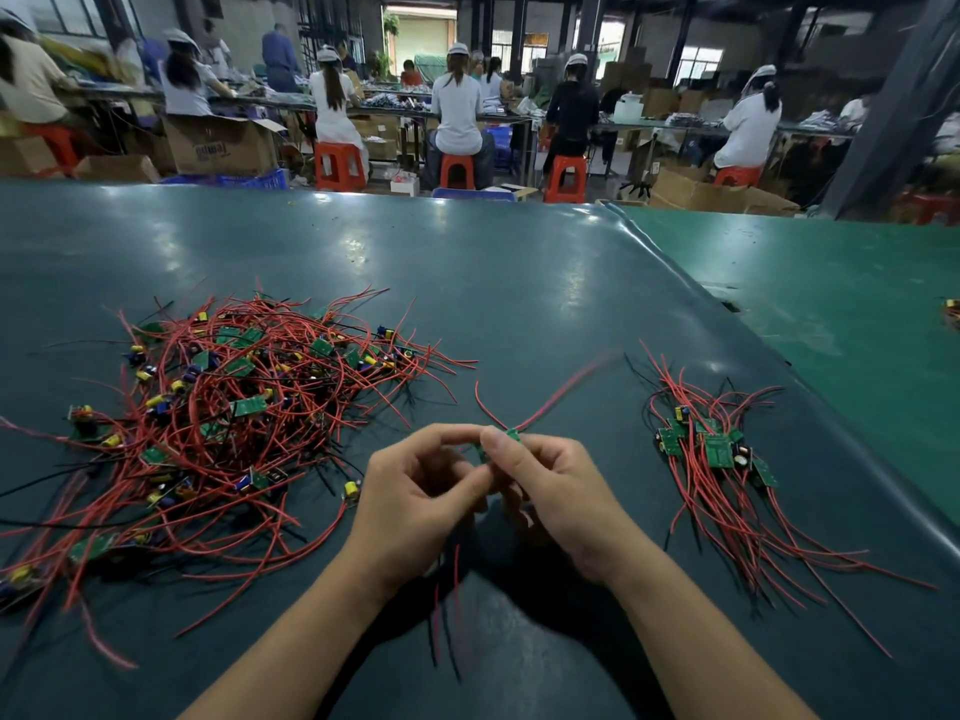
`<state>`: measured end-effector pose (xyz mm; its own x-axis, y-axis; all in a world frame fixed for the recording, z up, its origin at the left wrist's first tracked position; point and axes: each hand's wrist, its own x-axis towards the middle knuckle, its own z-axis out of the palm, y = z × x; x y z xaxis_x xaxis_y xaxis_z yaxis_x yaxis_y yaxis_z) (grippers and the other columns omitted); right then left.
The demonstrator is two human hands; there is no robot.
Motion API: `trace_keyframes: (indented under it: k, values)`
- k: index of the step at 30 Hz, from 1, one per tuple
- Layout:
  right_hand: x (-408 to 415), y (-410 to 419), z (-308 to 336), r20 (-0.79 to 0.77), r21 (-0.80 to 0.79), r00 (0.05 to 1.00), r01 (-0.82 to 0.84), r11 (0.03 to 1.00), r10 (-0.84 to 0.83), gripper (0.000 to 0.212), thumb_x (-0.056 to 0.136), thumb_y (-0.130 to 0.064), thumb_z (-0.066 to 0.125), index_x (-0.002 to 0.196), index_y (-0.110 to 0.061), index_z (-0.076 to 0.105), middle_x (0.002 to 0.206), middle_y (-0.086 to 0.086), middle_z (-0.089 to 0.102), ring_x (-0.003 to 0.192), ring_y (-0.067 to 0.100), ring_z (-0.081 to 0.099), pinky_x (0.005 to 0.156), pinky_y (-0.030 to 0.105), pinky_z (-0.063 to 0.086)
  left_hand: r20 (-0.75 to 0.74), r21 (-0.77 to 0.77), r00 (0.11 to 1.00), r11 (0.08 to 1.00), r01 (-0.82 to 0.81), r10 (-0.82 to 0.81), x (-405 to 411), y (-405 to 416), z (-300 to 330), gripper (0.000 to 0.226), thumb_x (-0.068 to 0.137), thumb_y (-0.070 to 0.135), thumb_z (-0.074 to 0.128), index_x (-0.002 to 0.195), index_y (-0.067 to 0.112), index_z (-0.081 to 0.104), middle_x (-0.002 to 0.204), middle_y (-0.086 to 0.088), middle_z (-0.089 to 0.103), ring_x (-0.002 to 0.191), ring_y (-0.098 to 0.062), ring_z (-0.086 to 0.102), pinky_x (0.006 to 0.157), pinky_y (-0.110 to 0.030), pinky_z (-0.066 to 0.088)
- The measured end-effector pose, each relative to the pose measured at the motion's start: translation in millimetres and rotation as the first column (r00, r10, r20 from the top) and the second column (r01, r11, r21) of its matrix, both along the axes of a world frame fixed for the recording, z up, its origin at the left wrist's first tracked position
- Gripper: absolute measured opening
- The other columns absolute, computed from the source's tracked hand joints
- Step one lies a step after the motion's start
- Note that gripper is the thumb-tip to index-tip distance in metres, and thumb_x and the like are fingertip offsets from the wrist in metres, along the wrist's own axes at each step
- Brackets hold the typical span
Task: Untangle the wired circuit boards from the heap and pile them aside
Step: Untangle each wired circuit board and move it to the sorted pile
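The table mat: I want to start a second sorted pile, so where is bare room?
The far stretch of the dark mat beyond the tangled heap is bare. So is the strip between the heap and the sorted pile, above the hands holding a board. The left side is crowded with wires; loose leads fan out near the pile.
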<state>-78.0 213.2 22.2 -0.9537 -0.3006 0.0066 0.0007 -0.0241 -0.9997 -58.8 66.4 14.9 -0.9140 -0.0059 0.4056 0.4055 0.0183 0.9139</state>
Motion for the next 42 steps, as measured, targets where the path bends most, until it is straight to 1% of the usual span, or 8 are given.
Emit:
trace_keyframes:
  k: [6,10,12,17,21,25,35,42]
  values:
    - [-7,14,11,-0.099,-0.129,0.928,0.345,0.930,-0.359,0.039,0.084,-0.045,0.064,0.062,-0.014,0.064,0.046,0.002,0.045,0.035,0.011,0.036,0.035,0.016,0.025,0.068,0.027,0.998,1.000,-0.015,0.013,-6,-1,-2,0.029,0.082,0.005,0.070,0.109,0.016,0.069,0.055,0.000,0.060,0.050,-0.015,0.056,0.049,-0.024,0.049]
    - [-17,35,21,0.076,-0.425,0.637,0.717,0.553,-0.767,0.035,0.096,-0.035,0.059,0.068,-0.015,0.057,0.048,-0.004,0.048,0.033,0.008,0.039,0.033,0.016,0.026,0.023,0.028,0.927,0.927,-0.374,0.374,-16,-11,-2,0.018,0.089,0.002,0.066,0.105,0.011,0.070,0.059,-0.004,0.064,0.052,-0.012,0.061,0.052,-0.022,0.053]
    - [-19,39,19,0.232,-0.490,0.557,0.775,0.398,-0.798,0.032,0.096,-0.042,0.057,0.078,-0.016,0.056,0.061,-0.001,0.056,0.036,0.007,0.045,0.034,0.017,0.032,-0.048,-0.050,0.873,0.871,-0.488,0.486,-17,-16,-3,0.014,0.090,0.008,0.067,0.103,0.012,0.071,0.062,-0.003,0.065,0.054,-0.016,0.062,0.055,-0.032,0.055]
    - [-19,36,11,0.551,-0.479,0.674,0.738,0.475,-0.492,0.042,0.097,-0.046,0.053,0.089,-0.005,0.060,0.074,0.004,0.063,0.037,0.002,0.051,0.034,0.012,0.038,-0.474,-0.485,0.725,0.540,-0.688,0.499,-14,-20,-4,0.021,0.084,0.019,0.066,0.104,0.013,0.071,0.086,0.001,0.066,0.085,-0.022,0.057,0.079,-0.039,0.046]
    - [-21,39,10,0.547,-0.483,0.660,0.752,0.449,-0.516,0.032,0.101,-0.032,0.049,0.084,-0.009,0.062,0.068,0.002,0.056,0.036,0.005,0.049,0.034,0.014,0.033,-0.374,-0.731,0.643,0.214,-0.648,0.669,-21,-38,-4,0.038,0.081,0.022,0.070,0.118,0.014,0.064,0.116,-0.010,0.060,0.112,-0.034,0.046,0.090,-0.046,0.036]
    - [-21,34,10,0.504,-0.492,0.725,0.687,0.535,-0.468,0.031,0.099,-0.027,0.049,0.079,-0.010,0.064,0.056,-0.003,0.050,0.036,0.006,0.041,0.033,0.015,0.027,-0.217,-0.881,0.614,0.118,-0.457,0.759,-26,-47,-3,0.046,0.089,0.032,0.056,0.132,0.014,0.053,0.133,-0.010,0.053,0.122,-0.033,0.039,0.096,-0.046,0.031]
    - [-21,28,7,0.391,-0.435,0.815,0.574,0.694,-0.428,0.027,0.096,-0.024,0.052,0.078,-0.010,0.065,0.055,-0.004,0.050,0.039,0.008,0.038,0.036,0.017,0.027,-0.299,-0.658,0.624,0.318,-0.682,0.722,-26,-49,-2,0.024,0.088,0.007,0.064,0.111,0.008,0.070,0.101,-0.016,0.069,0.095,-0.039,0.056,0.087,-0.048,0.042]
    - [-6,3,2,0.031,-0.036,0.975,0.222,0.974,-0.221,0.004,0.091,-0.013,0.066,0.091,-0.016,0.070,0.068,0.004,0.063,0.042,0.012,0.049,0.035,0.019,0.037,-0.648,-0.352,0.588,0.494,-0.795,0.485,-17,-23,-3,0.021,0.091,0.006,0.061,0.111,0.008,0.067,0.094,-0.006,0.068,0.079,-0.028,0.063,0.074,-0.041,0.049]
